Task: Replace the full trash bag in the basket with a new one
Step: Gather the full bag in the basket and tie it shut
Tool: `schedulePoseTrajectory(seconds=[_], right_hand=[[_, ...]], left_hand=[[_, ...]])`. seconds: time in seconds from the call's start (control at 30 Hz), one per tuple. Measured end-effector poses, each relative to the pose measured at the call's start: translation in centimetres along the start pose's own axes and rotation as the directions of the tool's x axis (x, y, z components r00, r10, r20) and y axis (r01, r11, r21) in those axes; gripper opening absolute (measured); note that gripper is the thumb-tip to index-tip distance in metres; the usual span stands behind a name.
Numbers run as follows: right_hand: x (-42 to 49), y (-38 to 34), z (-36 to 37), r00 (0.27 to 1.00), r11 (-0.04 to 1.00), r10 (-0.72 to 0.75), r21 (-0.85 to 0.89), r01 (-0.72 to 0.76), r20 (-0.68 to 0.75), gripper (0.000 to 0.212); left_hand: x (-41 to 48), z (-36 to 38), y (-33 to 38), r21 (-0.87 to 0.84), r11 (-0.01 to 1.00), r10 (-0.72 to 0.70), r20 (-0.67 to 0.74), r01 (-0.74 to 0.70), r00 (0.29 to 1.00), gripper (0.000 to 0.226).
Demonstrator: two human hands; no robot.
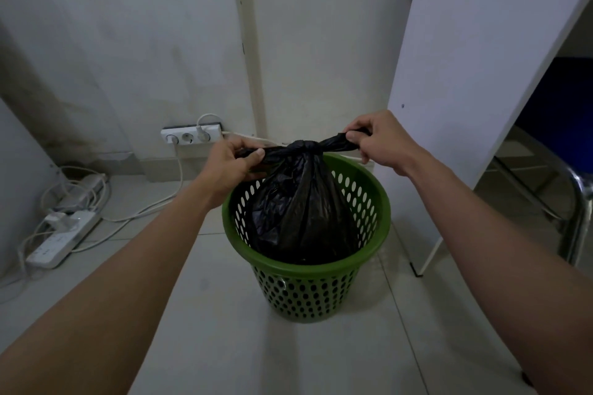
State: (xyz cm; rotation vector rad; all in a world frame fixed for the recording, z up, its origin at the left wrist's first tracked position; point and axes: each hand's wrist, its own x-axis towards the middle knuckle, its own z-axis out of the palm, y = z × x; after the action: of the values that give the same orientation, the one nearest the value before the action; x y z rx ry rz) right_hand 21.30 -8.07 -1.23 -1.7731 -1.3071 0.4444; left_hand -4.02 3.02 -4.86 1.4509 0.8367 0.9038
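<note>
Two hands hold the ends sticking out of the tight knot (303, 147) on a full black plastic trash bag (301, 208). Left of the knot, the left hand (236, 163) has its fingers curled round one end, thumb on top; to the right, slightly higher, the right hand (378, 141) pinches the other end. Directly below both grips the bag sits inside a round green perforated plastic basket (321, 269). Pulling harder could tear the stretched film beside the knot; a straight lift might drag the light basket up, should the bag catch on its wall
</note>
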Motion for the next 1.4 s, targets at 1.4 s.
schedulePoseTrajectory(seconds=[1.4], right_hand=[[-2.5,-5.4,0.4,0.975,0.939,0.222,0.272,-0.212,-0.007,0.033]], left_hand=[[-0.9,2.3,8.7,0.155,0.978,-0.125,-0.092,0.138,0.988,0.018]])
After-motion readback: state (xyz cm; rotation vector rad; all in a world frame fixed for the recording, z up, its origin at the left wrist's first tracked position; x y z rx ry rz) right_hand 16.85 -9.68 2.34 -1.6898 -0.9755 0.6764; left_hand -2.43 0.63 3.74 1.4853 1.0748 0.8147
